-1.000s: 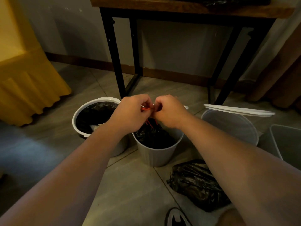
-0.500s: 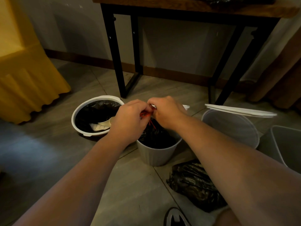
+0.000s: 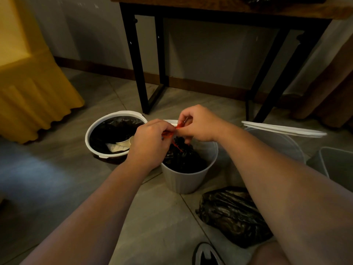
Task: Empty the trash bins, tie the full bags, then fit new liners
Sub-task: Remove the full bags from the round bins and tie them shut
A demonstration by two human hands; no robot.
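The black bag (image 3: pixel 181 159) is sitting inside the ribbed grey bin (image 3: pixel 188 180) in the middle of the floor, its mouth gathered into a bunch, and the red drawstring (image 3: pixel 176 145) is running from that bunch up to the hands just above the rim. The left hand (image 3: pixel 150 140) is pinching one end of the string with its fingers curled in. The right hand (image 3: pixel 198 124) is pinching the other end between thumb and fingertips, and the two hands are nearly touching. The step in hand looks like tying the full bag. Whether the knot is finished cannot be told, since the fingers are hiding the crossing. The next move is probably calling for a firm pull on both ends, then a straight lift by the gathered neck, done gently because thin plastic could tear at the string. In front of the grey bin, near a shoe (image 3: pixel 207 255), a second black bag (image 3: pixel 233 217) is lying on the tiles, apparently closed. Just beside the grey bin on the left, a white bin (image 3: pixel 87 138) is holding a dark liner with a paper cup (image 3: pixel 125 143) in it, so it is waiting to be emptied. To the right a pale bin (image 3: pixel 277 146) is standing with a lid (image 3: pixel 282 129) across its top, and another bin (image 3: pixel 336 165) is showing at the frame edge. Behind them a table (image 3: pixel 210 4) is standing by the wall, and a yellow cloth (image 3: pixel 28 96) is hanging at far left.
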